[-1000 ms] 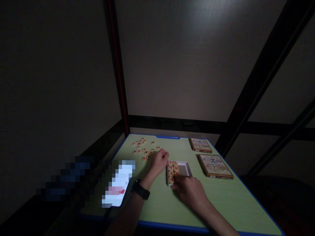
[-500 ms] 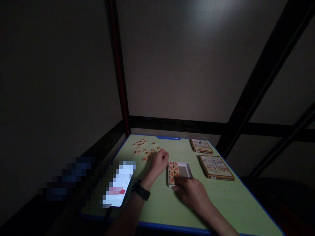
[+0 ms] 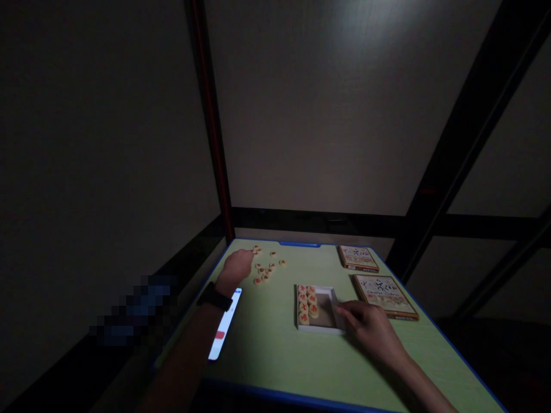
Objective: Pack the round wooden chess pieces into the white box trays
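My left hand (image 3: 238, 267), a dark watch on its wrist, reaches over the far left of the table among loose round Chinese chess pieces (image 3: 262, 271). Its fingers point down and away, so their grip is hidden. At the right wall of a shallow white box (image 3: 321, 330), my right hand (image 3: 370, 324) is closed, thumb and fingers pinching the edge. Inside, chess pieces with red characters (image 3: 303, 299) form two columns along the left side. The left column reaches the near wall; the right one is shorter, with bare bottom beside it.
Two flat printed game boxes lie on the right, one nearer (image 3: 385, 295) and one farther (image 3: 358, 258). A lit phone (image 3: 226, 330) rests near my left forearm. The green table (image 3: 275, 367) has a blue rim, with walls behind and left.
My left hand has moved left, away from the box to the loose pieces. My right hand has shifted right, from the pieces in the box to its right wall.
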A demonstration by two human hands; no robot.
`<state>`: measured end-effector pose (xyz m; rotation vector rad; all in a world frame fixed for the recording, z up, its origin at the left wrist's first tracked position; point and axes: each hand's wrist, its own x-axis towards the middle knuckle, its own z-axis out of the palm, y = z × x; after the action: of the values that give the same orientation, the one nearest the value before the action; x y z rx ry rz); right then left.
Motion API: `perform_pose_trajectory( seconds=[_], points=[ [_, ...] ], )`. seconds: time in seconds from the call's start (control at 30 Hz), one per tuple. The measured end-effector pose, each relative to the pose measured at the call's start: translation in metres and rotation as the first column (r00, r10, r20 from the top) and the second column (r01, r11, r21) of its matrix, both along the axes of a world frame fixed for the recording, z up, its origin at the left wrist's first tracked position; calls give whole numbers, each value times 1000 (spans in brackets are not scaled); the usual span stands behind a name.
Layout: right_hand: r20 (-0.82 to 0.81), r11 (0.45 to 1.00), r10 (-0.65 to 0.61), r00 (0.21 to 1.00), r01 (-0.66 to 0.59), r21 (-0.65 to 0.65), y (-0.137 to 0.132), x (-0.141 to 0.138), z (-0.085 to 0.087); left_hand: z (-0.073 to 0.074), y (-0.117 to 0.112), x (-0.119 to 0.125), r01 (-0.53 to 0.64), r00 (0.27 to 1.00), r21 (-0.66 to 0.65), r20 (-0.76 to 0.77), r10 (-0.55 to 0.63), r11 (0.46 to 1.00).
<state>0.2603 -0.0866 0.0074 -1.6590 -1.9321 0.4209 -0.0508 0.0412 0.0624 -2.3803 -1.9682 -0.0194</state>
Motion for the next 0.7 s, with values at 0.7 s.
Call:
perform_pose_trajectory(
  seconds=[0.7],
  points=[
    [145, 994, -32, 989, 16, 111, -3, -3, -13, -2, 2, 21, 202, 979, 12, 1, -202, 979]
  ],
)
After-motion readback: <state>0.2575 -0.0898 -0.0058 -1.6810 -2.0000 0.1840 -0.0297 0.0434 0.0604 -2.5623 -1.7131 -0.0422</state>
